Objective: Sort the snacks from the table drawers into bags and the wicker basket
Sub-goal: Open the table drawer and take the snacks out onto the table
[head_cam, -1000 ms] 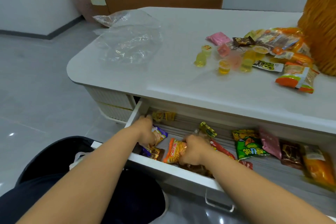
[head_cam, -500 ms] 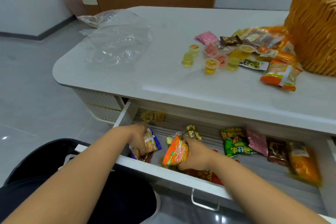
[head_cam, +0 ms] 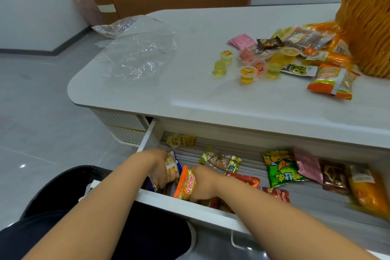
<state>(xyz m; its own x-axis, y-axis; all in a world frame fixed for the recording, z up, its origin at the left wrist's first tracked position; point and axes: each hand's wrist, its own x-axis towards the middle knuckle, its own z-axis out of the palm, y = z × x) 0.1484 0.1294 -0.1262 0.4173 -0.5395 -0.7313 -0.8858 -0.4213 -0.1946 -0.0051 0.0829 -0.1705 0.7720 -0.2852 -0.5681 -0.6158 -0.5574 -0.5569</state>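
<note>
Orange crinkly snack packet [head_cam: 185,183] gripped upright by right hand [head_cam: 203,182].

Legible print is scarce. The orange snack packet [head_cam: 185,183], at 6 o'clock in the open drawer [head_cam: 190,201], bears rounded white lettering that cannot be read with certainty. The green packet [head_cam: 281,168], at 4 o'clock, carries yellow characters including a "U". The white-and-green sachet [head_cam: 298,70] on the worktop [head_cam: 190,95], at 2 o'clock, shows blurred, unreadable print.

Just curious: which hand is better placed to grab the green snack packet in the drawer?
Probably the right hand: it is nearer the green snack packet, though it already holds an orange packet.
</note>
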